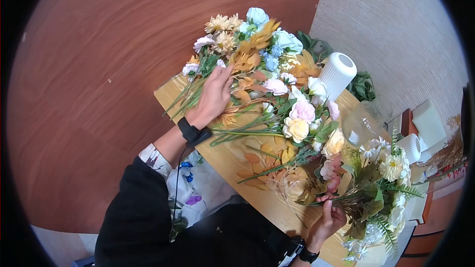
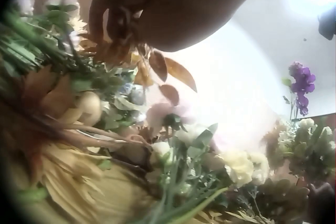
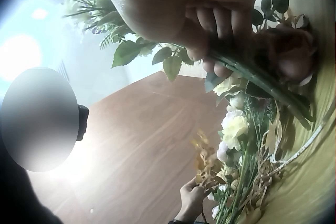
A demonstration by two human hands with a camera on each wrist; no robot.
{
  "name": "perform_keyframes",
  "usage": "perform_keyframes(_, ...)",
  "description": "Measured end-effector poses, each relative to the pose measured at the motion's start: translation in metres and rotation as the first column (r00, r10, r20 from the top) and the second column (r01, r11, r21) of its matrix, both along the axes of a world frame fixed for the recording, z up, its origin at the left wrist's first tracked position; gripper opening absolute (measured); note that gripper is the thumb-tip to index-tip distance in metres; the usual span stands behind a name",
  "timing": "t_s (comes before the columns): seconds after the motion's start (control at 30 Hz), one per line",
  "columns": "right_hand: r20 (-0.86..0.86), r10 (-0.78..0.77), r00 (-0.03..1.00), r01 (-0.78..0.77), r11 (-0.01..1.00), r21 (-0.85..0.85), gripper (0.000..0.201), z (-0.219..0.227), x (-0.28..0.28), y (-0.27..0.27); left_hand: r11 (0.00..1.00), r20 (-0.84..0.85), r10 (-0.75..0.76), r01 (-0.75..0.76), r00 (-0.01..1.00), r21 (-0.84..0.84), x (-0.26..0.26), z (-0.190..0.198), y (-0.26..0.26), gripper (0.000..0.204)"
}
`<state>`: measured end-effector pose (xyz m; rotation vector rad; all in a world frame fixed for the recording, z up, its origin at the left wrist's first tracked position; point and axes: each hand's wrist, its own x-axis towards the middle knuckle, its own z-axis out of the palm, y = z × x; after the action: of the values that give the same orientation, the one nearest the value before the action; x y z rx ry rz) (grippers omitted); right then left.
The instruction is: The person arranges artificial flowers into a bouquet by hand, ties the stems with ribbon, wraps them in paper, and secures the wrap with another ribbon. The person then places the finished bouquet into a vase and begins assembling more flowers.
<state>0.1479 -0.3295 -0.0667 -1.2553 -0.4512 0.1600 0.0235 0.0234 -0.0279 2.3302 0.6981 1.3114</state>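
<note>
My left hand (image 1: 213,94) pinches a stem of orange-brown leaves (image 1: 252,47) over the flowers at the back of the table; in the left wrist view, brown leaves (image 2: 181,74) hang beside that hand (image 2: 184,8). With curled fingers my right hand (image 1: 327,222) grips the green stems (image 3: 262,82) of a bouquet (image 1: 381,188) of white and cream flowers and leaves, near the table's right front part. Pink and yellow roses (image 1: 302,111) lie between the hands. A dusky pink flower (image 3: 291,56) is just past the right fingers in the right wrist view.
A white ribbed vase (image 1: 338,75) and a clear glass vessel (image 1: 366,121) are at the right. Loose orange leaves (image 1: 269,155) and stems lie on the wooden table (image 1: 222,155). Another white ribbed vase (image 1: 409,147) sits behind the bouquet. Blue and purple petals (image 1: 193,200) are below the table's edge.
</note>
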Motion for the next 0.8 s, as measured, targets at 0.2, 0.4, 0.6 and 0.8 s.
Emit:
perform_keyframes(0.2,-0.025,-0.004,1.000,0.003,1.000,-0.030,0.009,0.002,-0.003,-0.001,0.948,-0.103,-0.298,0.307,0.949,0.085,0.003,-0.011,-0.025,0.043)
perform_keyframes(0.4,0.002,0.010,1.000,-0.010,0.998,-0.056,0.010,-0.001,0.000,-0.005,0.899,-0.407,-0.437,0.392,0.802,-0.193,0.011,-0.043,-0.025,0.047)
perform_keyframes(0.6,-0.064,-0.044,0.997,0.047,0.998,0.044,0.009,-0.004,0.001,-0.004,0.993,-0.245,0.063,-0.085,0.967,-0.082,-0.012,0.009,0.020,0.033)
perform_keyframes(0.8,-0.025,-0.014,1.000,0.013,0.999,-0.034,0.009,-0.003,0.002,-0.008,0.965,-0.560,0.253,-0.167,0.789,0.201,-0.027,-0.036,0.064,0.021)
